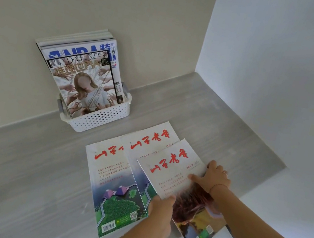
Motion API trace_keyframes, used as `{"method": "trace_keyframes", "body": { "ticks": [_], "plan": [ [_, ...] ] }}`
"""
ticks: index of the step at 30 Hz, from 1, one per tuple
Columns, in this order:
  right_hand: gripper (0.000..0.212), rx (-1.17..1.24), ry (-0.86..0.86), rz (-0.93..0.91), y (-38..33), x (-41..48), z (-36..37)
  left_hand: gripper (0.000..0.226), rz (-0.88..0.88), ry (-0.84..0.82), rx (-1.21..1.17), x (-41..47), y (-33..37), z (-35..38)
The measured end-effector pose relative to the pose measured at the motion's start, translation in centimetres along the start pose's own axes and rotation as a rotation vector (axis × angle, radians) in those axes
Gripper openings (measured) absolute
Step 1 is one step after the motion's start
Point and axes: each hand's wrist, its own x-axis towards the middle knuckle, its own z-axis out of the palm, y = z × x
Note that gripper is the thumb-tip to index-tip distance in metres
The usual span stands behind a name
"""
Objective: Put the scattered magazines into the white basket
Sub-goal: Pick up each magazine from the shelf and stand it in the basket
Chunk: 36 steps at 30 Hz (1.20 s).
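Item: top magazine (172, 169), thin, glossy, white-covered with a red title, uppermost of three fanned at lower centre on the pale grey bench (15, 178). Likely light, floppy and slick, so best taken by opposite edges.

Hold: left hand (161, 207) has its fingers tucked under the near edge; right hand (214, 179) has its thumb on the cover and fingers (219, 168) curled over the right edge.

Surroundings: middle magazine (148, 140) and leftmost magazine (106, 173) lie beneath. The white perforated plastic basket (101, 117), upper left of centre, holds upright magazines (88, 77) that narrow the slot.

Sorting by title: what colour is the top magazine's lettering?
Top magazine lettering is red; head view.
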Motion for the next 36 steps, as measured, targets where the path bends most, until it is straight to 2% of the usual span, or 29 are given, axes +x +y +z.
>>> {"method": "trace_keyframes", "body": {
  "ticks": [4, 7, 10, 12, 15, 19, 21, 24, 28, 36],
  "plan": [
    [0.061, 0.210, -0.104, 0.013, -0.1, 0.7, -0.3, 0.020, 0.236, 0.017, 0.177, 1.1, 2.3, -1.9],
    [0.039, 0.460, -0.193, -0.082, -0.3, 1.6, -0.8, 0.016, 0.424, -0.049, 0.317, 1.6, 5.0, -3.3],
    [0.018, 0.679, -0.233, -0.171, -1.6, 2.0, -2.3, 0.011, 0.553, -0.086, 0.331, 2.0, 8.2, -4.7],
    [0.015, 0.741, -0.259, -0.200, -3.2, 2.6, -3.8, 0.014, 0.598, -0.079, 0.306, 2.3, 10.5, -6.1],
    [0.024, 0.742, -0.297, -0.246, -7.0, 3.5, -6.0, 0.024, 0.660, -0.006, 0.306, 2.7, 14.3, -8.6],
    [0.024, 0.774, -0.175, -0.374, -14.0, 4.4, -8.8, 0.025, 0.747, 0.066, 0.320, 2.9, 19.9, -12.5],
    [0.027, 0.771, -0.120, -0.465, -18.2, 4.8, -10.2, 0.020, 0.793, 0.178, 0.318, 2.8, 23.0, -14.8],
    [0.024, 0.748, -0.043, -0.581, -23.8, 5.1, -11.9, 0.027, 0.837, 0.352, 0.242, 2.7, 26.8, -17.8],
    [0.016, 0.725, 0.065, -0.714, -30.8, 5.8, -12.7, 0.014, 0.852, 0.509, 0.186, 3.5, 30.5, -21.0],
    [0.013, 0.684, 0.057, -0.709, -36.7, 8.0, -9.7, 0.014, 0.870, 0.670, 0.096, 6.8, 31.9, -23.4]
  ]
}}
